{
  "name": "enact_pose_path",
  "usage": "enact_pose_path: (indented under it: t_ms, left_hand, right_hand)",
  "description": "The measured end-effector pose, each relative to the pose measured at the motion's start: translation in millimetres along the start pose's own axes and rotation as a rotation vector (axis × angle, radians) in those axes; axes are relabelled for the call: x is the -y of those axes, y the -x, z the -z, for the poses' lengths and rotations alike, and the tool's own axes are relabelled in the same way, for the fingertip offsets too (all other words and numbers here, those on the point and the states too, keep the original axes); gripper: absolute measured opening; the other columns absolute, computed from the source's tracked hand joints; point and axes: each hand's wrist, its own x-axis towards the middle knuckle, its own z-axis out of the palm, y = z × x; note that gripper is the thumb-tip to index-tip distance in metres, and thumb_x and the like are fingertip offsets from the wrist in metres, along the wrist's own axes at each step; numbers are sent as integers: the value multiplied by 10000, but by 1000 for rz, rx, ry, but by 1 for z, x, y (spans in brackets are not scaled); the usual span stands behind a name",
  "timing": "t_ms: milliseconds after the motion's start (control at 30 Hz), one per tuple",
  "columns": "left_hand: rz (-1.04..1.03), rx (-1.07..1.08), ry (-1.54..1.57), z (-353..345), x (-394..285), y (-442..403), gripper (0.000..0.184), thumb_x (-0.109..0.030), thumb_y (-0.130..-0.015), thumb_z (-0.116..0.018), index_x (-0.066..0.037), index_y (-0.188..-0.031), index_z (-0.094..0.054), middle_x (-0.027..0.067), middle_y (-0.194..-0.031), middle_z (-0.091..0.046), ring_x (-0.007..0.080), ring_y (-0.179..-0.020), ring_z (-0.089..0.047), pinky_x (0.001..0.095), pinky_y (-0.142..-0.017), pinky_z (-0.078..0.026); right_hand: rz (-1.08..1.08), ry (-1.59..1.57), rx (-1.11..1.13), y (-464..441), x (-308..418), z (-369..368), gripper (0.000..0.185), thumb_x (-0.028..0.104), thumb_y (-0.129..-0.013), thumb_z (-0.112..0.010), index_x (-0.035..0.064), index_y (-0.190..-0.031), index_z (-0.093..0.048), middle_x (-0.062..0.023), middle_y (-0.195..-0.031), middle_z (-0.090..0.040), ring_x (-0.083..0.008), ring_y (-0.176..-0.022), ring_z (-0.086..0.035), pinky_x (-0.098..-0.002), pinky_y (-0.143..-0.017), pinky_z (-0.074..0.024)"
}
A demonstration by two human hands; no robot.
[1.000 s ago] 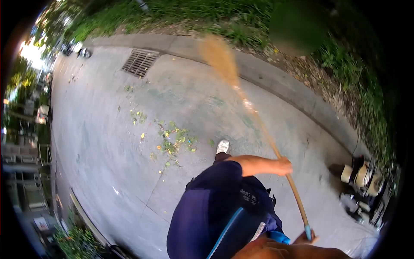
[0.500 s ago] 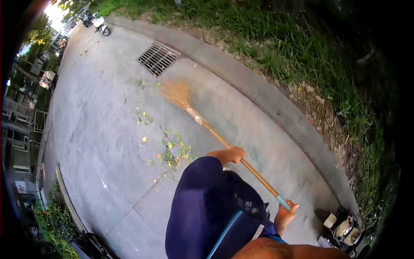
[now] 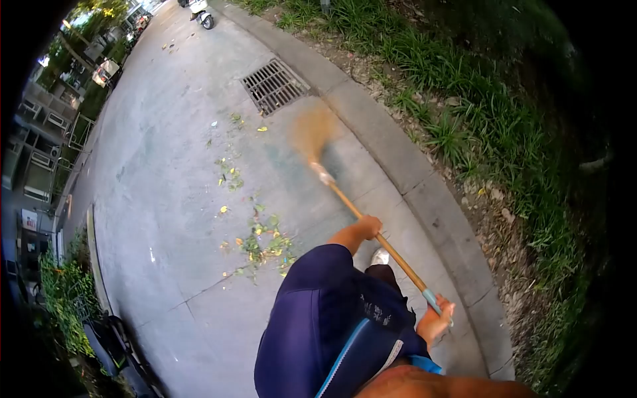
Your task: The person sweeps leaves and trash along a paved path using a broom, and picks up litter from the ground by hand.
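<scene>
A straw broom slants across the pavement, its wooden handle [image 3: 398,260] running from lower right to upper left. My left hand [image 3: 370,227] is wrapped round the middle of the handle. At the top end, by the pale blue grip [image 3: 430,297], my right hand [image 3: 436,320] is closed on the handle. Motion blurs the broom's bristles [image 3: 314,131], which are over the concrete between the drain grate [image 3: 275,86] and the kerb [image 3: 405,172]. Left of the broom lie scattered green and yellow leaves [image 3: 264,240].
Grass [image 3: 458,136] and dry litter border the kerb on the right. A white scooter [image 3: 201,12] stands far up the lane. At lower left are a dark vehicle [image 3: 119,351] and a green shrub [image 3: 63,302]. My shoe [image 3: 380,257] shows below the handle.
The bristles have swung right toward the kerb, away from the leaves. Both hands keep their hold on the broom. The view has shifted, and my shoe has come into sight.
</scene>
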Motion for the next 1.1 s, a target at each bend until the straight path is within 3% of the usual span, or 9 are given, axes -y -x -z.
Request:
enact_pose_path:
  t_ms: [233,467,567,633,800,900,967,1033,1100]
  left_hand:
    - [51,54,-81,109,-3,-59,131,-165,-666,-613,-91,-772,-633,83,-838,-630,256,-837,-604,379,-692,-461]
    - [-13,-312,11,150,125,-149,138,-194,-677,-612,-119,-790,-640,75,-793,-628,254,-773,-598,394,-721,-411]
    - [75,42,-64,165,214,-165,173,-233,-674,-632,-127,-811,-643,73,-819,-628,244,-799,-601,403,-714,-415]
    - [96,7,44,173,229,-158,218,-272,-667,-650,-118,-822,-644,79,-825,-629,245,-836,-605,404,-687,-448]
    - [-154,-126,56,239,236,-168,226,-290,-645,-641,-84,-738,-630,108,-710,-620,294,-741,-613,417,-597,-477]
    - [-210,-308,237,295,269,-160,207,-284,-627,-651,-91,-700,-628,100,-666,-610,293,-718,-609,409,-590,-477]
    - [-85,-320,273,306,310,-173,177,-267,-625,-659,-106,-691,-628,94,-674,-611,285,-704,-606,404,-580,-472]
    - [66,-249,203,290,370,-198,162,-255,-620,-667,-115,-687,-622,88,-678,-612,281,-695,-606,406,-578,-469]
    - [120,-215,165,300,407,-204,163,-253,-623,-669,-117,-699,-620,88,-688,-612,278,-700,-606,405,-578,-469]
  right_hand:
    - [-352,-244,-37,-148,37,0,366,436,-846,-490,126,-683,-386,-30,-824,-494,-182,-833,-462,-317,-677,-343]
    - [-197,-151,88,-206,-12,-133,313,381,-844,-515,115,-702,-434,-33,-817,-493,-211,-961,-470,-359,-711,-367]
    - [-158,-71,56,-235,-63,-218,323,384,-819,-552,109,-688,-445,-60,-802,-484,-238,-954,-458,-446,-780,-366]
    - [-228,-89,165,-280,-72,-223,341,389,-810,-563,99,-672,-446,-66,-791,-484,-243,-914,-460,-472,-813,-365]
    - [-131,-72,-122,-353,-12,-280,420,391,-874,-457,112,-574,-370,-23,-580,-424,-219,-720,-490,-434,-798,-388]
    - [-130,-261,266,-388,0,-322,431,393,-882,-439,109,-568,-362,-34,-536,-409,-222,-682,-485,-430,-793,-393]
    - [-148,-205,270,-398,-12,-370,431,388,-882,-440,103,-564,-381,-43,-522,-410,-214,-665,-471,-434,-800,-390]
    - [-101,-32,-106,-378,-47,-448,426,368,-880,-453,101,-553,-393,-43,-536,-435,-203,-643,-462,-433,-773,-401]
    - [-99,-63,101,-410,-74,-462,425,363,-877,-459,102,-549,-394,-44,-543,-444,-202,-637,-464,-427,-753,-406]
